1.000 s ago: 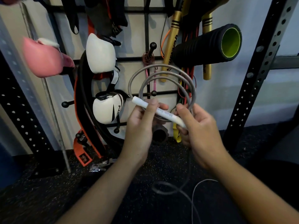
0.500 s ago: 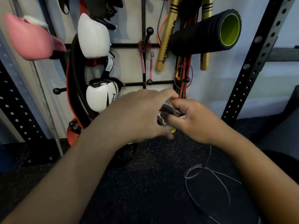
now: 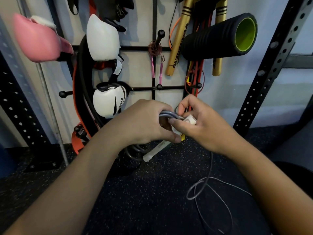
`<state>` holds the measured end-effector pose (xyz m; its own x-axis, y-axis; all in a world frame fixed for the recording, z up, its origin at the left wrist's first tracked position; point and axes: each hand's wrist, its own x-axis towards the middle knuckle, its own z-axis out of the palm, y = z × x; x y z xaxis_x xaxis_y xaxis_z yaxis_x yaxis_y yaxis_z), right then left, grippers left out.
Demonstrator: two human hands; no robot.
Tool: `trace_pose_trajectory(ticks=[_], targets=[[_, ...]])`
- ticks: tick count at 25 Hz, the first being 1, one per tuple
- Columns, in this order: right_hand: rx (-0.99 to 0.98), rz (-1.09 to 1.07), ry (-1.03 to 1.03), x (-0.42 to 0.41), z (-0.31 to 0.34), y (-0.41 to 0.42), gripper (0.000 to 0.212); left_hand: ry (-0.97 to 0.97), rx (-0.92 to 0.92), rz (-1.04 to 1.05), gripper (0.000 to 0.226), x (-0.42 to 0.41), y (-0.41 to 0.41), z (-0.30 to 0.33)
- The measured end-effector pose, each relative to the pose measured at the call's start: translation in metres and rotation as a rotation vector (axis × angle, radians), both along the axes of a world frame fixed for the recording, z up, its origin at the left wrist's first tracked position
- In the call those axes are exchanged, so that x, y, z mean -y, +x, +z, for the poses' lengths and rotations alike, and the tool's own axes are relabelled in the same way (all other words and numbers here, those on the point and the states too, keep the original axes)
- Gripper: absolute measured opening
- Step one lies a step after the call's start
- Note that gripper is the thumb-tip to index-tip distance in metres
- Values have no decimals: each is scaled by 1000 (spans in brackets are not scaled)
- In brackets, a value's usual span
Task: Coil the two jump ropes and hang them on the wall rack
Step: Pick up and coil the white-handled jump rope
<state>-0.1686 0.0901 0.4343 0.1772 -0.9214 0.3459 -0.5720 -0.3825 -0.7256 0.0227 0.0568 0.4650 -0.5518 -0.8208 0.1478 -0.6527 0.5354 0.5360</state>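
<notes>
Wall rack [image 3: 155, 68]: we face it — boxing gloves left, foam roller [image 3: 218, 36] right.
Left hand [image 3: 144, 126]: fingers curled round our grey coiled rope [image 3: 169, 115].
Right hand [image 3: 201, 122]: pinches the white handle [image 3: 190, 119] beside it.
Floor [image 3: 135, 192]: loose thin cord [image 3: 210, 187] — lower right.

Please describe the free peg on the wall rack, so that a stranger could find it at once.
On the black wall rack, look just left of the foam roller. The empty peg is ball-tipped, above a small rope with pink handles; it carries no glove.

Dim indoor light, soft wall shadows, wide-angle edge bending, slight blur
</notes>
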Motion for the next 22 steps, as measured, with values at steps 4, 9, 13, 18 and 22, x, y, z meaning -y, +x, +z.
trace_pose_trajectory(ticks=[4,9,13,18,22], targets=[[-8,17,-4,-1,-1,0,26,-50,8,16,39,-3,-8,-2],[253,73,71,-7,6,-9,35,46,-196,-36,30,2,4,5],[381,-10,157,3,-4,-32,47,274,-909,44,24,17,22,6],[408,19,205,2,-21,-1,60,327,-1422,217,23,14,-5,-15],[658,23,179,-7,-23,30,53,279,-1540,300,19,-5,-30,-28]])
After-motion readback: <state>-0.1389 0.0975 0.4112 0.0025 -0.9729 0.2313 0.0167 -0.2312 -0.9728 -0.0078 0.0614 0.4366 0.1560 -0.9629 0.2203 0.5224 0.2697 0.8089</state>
